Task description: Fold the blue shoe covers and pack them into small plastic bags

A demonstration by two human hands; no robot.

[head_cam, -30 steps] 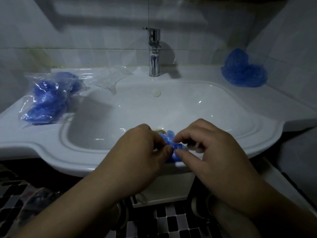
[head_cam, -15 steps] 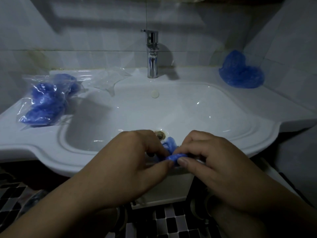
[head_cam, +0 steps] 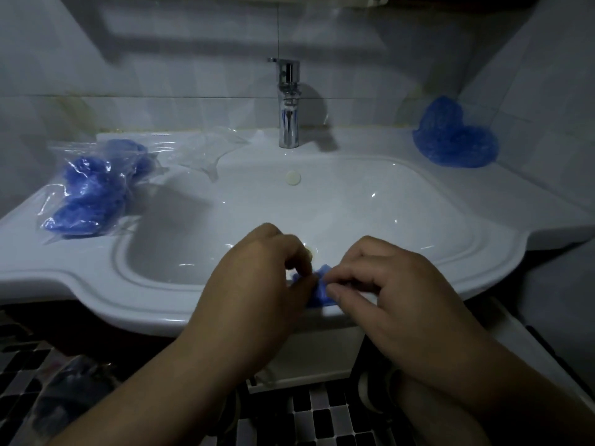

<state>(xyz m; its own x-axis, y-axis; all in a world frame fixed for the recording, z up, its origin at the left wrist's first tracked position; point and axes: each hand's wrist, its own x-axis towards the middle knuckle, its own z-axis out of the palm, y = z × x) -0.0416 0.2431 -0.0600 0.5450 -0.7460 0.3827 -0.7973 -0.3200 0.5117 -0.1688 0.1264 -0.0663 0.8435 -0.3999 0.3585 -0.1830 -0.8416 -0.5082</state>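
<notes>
Over the basin's near rim (head_cam: 154, 320), your left hand (head_cam: 257, 284) and right hand (head_cam: 386, 284) pinch the folded shoe cover (head_cam: 318, 291) between them; empty bag (head_cam: 209, 152) lies far-left.

Blue shoe cover (head_cam: 318, 289); white sink (head_cam: 402, 201); black-and-white checkered floor (head_cam: 322, 416).
</notes>
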